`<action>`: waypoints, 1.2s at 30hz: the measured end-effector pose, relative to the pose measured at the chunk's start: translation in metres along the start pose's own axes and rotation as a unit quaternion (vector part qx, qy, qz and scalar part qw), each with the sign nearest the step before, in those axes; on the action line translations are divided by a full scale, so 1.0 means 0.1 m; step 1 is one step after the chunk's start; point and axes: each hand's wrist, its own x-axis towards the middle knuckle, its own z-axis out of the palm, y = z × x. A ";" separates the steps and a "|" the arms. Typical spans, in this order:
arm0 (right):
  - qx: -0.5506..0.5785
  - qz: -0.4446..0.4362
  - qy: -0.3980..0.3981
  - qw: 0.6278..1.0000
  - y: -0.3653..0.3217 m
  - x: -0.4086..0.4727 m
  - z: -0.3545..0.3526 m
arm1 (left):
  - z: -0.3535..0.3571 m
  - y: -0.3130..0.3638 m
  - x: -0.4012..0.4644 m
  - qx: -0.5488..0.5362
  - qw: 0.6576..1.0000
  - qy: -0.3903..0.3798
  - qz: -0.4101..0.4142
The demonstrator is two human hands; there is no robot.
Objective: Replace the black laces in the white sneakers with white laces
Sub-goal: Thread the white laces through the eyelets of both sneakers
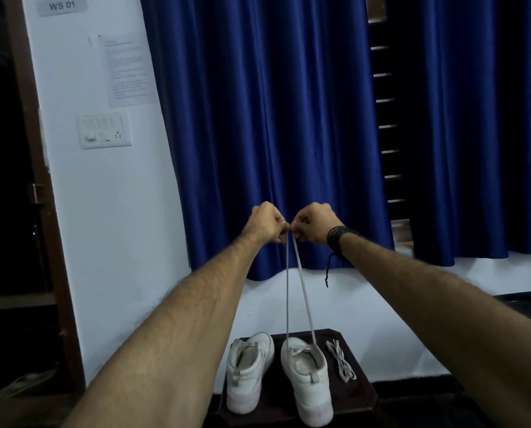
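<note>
Up at 12 o'clock, well above the stool [361,393], left hand [265,222] and right hand [315,222] each pinch 1 end of the white lace [303,291], pulled level. It's threaded into the right sneaker [309,381]. Left sneaker [248,372] at 9 looks laceless, its spare lace [341,359] bundled at 3. No black laces visible, so roughly halfway I'd guess. No containers.

I see white sneakers [276,378], white lace [301,288], dark brown counter [360,393], plain blue curtain [273,118], black wristband [338,239].
</note>
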 end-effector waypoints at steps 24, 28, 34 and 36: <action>-0.077 -0.052 0.118 0.989 0.06 -0.30 0.29 | 0.16 -0.21 -0.27 -0.345 0.929 -0.034 -0.130; -0.067 -0.043 0.132 0.988 0.10 -0.35 0.35 | 0.37 -0.30 -0.37 -0.344 0.932 -0.022 -0.111; 0.051 -0.009 0.099 0.994 0.23 -0.29 0.44 | 0.56 -0.49 -0.36 -0.343 0.936 0.014 -0.075; 0.096 0.003 0.090 0.991 0.30 -0.30 0.45 | 0.55 -0.56 -0.39 -0.316 0.946 0.015 -0.070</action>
